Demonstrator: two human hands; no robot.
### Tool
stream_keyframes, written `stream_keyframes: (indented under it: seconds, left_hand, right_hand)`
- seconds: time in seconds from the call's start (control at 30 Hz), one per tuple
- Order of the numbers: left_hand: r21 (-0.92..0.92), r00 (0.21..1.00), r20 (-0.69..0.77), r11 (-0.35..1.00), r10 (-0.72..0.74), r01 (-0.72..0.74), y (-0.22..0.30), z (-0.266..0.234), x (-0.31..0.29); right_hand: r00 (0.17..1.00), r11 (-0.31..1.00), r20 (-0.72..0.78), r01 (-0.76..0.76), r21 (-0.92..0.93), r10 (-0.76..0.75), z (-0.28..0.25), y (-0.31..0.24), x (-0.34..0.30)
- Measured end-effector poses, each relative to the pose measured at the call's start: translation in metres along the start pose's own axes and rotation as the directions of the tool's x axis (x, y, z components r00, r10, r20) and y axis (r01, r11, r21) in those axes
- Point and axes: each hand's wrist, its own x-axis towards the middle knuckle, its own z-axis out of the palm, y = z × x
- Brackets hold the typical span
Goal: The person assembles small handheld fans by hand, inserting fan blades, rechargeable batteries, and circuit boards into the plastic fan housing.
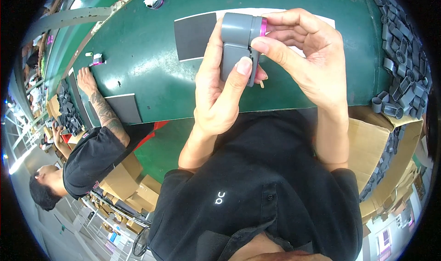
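Note:
A grey plastic housing (236, 29), with a round barrel on top and a flatter block below, is held up over the green table (161, 89). Around its lower block wraps my left hand (216, 93), thumb pressed on the front face near a narrow slot. A shiny pink ring (263, 27) sits at the barrel's right end. My right hand (317, 59) has its thumb and fingers closed at that end, around the ring's edge. Behind the hands lies a dark rectangular sheet (195, 36) with white paper beside it, partly covered by the hands.
At the right edge is a heap of grey plastic parts (404, 54), above an open cardboard box (367, 139) holding more. A small pink-ringed part (154, 2) lies at the far edge. On the left, a co-worker (94, 157) reaches over the table beside another dark sheet (123, 108).

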Motion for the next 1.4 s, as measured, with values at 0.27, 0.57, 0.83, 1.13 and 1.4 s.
stream_keyframes:
  seconds: [0.27, 0.57, 0.83, 1.13, 1.4]
  left_hand:
    - [0.100, 0.999, -0.026, 0.994, 0.034, -0.031, -0.005, 0.003, 0.001]
    - [0.041, 0.992, 0.118, 0.998, -0.050, 0.045, 0.001, -0.005, 0.003]
    - [0.046, 0.998, 0.036, 0.998, -0.052, 0.050, -0.009, -0.003, 0.002]
    - [-0.118, 0.968, 0.189, 0.975, -0.164, 0.188, 0.002, 0.010, -0.001]
    - [-0.275, 0.887, 0.361, 0.876, -0.289, 0.397, -0.003, 0.003, 0.006]
  right_hand:
    - [0.998, 0.996, 0.059, 0.009, -0.089, -0.004, -0.010, 0.004, 0.004]
    - [0.996, 1.000, 0.094, -0.008, 0.006, 0.007, -0.017, 0.008, 0.003]
    - [0.988, 0.972, 0.141, -0.032, -0.231, 0.066, -0.015, 0.004, 0.004]
    - [0.923, 0.861, 0.067, 0.379, -0.339, -0.380, -0.001, -0.004, 0.016]
    - [0.952, 0.928, -0.078, 0.267, -0.259, -0.295, 0.002, 0.007, 0.006]
